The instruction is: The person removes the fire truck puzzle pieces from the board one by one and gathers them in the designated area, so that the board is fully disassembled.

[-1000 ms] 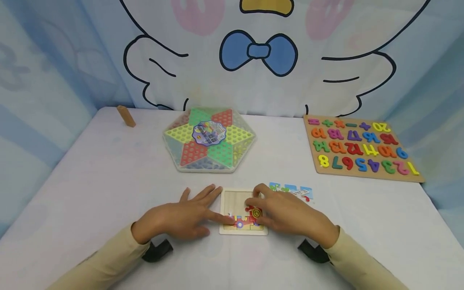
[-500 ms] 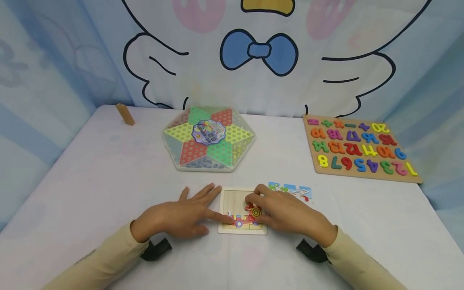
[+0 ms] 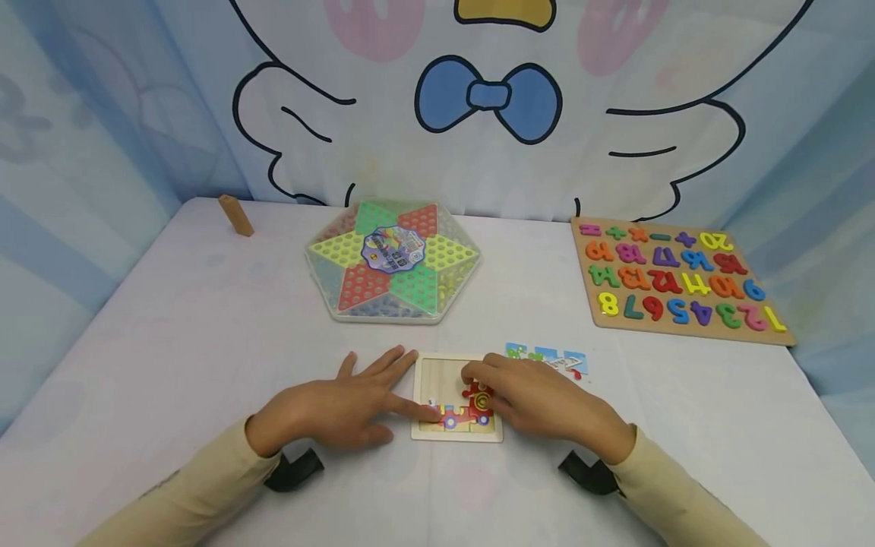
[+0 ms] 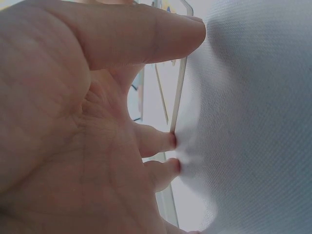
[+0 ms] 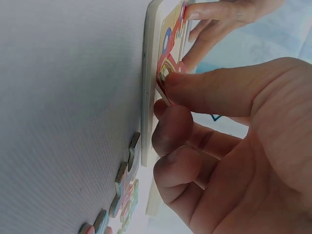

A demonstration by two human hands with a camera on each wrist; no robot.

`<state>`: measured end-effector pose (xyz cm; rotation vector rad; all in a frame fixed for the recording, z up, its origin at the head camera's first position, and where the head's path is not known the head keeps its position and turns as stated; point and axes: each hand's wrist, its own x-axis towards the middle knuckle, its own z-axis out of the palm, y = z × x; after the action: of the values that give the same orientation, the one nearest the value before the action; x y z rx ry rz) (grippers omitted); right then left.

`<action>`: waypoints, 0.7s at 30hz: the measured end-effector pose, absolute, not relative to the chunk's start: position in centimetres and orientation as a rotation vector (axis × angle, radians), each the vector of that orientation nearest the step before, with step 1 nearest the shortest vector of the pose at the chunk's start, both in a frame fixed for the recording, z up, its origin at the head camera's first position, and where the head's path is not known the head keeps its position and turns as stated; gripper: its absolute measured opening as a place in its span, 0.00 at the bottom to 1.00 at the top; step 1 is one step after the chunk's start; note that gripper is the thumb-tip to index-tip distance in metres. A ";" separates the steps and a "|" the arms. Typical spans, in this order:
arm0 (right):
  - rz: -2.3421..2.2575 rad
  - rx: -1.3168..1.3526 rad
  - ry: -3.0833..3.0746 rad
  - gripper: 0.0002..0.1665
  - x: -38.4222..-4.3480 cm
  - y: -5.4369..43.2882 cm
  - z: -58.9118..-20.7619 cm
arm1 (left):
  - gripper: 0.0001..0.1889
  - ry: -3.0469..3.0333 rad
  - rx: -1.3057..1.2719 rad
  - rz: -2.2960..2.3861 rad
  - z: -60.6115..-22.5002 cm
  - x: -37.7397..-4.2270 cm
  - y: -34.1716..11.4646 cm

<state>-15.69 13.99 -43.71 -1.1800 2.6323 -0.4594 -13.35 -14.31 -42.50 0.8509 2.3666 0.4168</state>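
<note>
A small wooden jigsaw tray (image 3: 437, 437) lies at the middle front of the table. Its lower part holds fitted pieces with a red vehicle picture (image 3: 454, 416). My left hand (image 3: 335, 410) lies at the tray's left side, fingers spread; one finger presses on the fitted pieces, others touch the frame's edge. At the right side, my right hand (image 3: 540, 399) has curled fingers, its thumb against a red puzzle piece (image 3: 481, 399) with yellow rings. In the right wrist view the thumb and fingers pinch this puzzle piece; the fingers partly hide it.
Loose blue puzzle pieces (image 3: 547, 355) lie behind the right hand. Farther back stand a hexagonal Chinese checkers box (image 3: 393, 292) and, at right, a number board (image 3: 683, 285). A wooden block (image 3: 235, 216) sits at the far left. A printed curtain (image 3: 478, 167) hangs behind.
My right thumb has shifted upward from the tray's lower right, so more of the red piece and the wheel below it shows. The left hand stays in place.
</note>
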 end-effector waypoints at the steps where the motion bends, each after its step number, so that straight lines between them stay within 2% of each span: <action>1: -0.472 -1.191 2.631 0.18 -15.7 14.0 -43.7 | 0.34 2.366 0.852 0.417 -42.5 -13.4 -14.3; 11: -0.617 -1.188 2.531 0.12 -16.5 14.2 -44.0 | 0.33 2.367 0.823 0.403 -42.7 -13.5 -14.2; 21: -0.707 -1.118 2.459 0.12 -16.8 14.4 -44.2 | 0.33 2.362 0.820 0.394 -42.6 -13.5 -14.1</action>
<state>-16.80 14.39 -44.20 -1.1179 2.4587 -0.7072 -13.47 -14.10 -42.59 0.8199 2.3621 0.3943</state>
